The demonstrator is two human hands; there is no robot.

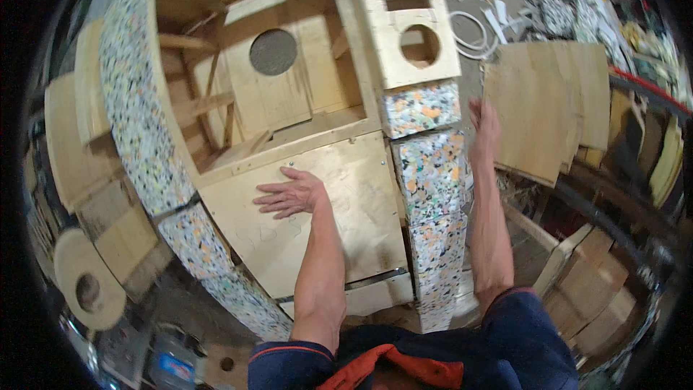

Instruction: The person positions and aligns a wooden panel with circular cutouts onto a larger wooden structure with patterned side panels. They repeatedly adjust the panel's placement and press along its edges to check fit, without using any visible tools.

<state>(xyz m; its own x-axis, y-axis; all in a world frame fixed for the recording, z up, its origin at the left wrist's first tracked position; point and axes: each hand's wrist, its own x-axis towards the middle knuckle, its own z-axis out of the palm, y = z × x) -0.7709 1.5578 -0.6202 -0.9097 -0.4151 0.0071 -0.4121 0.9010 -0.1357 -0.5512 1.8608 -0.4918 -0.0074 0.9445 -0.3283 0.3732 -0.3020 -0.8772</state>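
Note:
My left hand (290, 193) lies with fingers spread on a pale plywood panel (346, 202) of a large wooden frame (274, 146). Faint pencil marks show on the panel near my wrist. Above it the frame is open, and its inside shows braces and a board with a round hole (273, 52). My right hand (485, 130), seen edge-on and slightly blurred, is beside a speckled foam block (432, 166) on the frame's right side. Its fingers point away from me, nothing visible in them; whether it touches the foam I cannot tell.
A small plywood box (415, 65) with a round hole rests on the right foam. Speckled foam (137, 101) also lines the left side. Plywood sheets (545, 112) lean at right, near white scraps (498, 18). At lower left are a ring-shaped board (65, 274) and a plastic bottle (173, 361).

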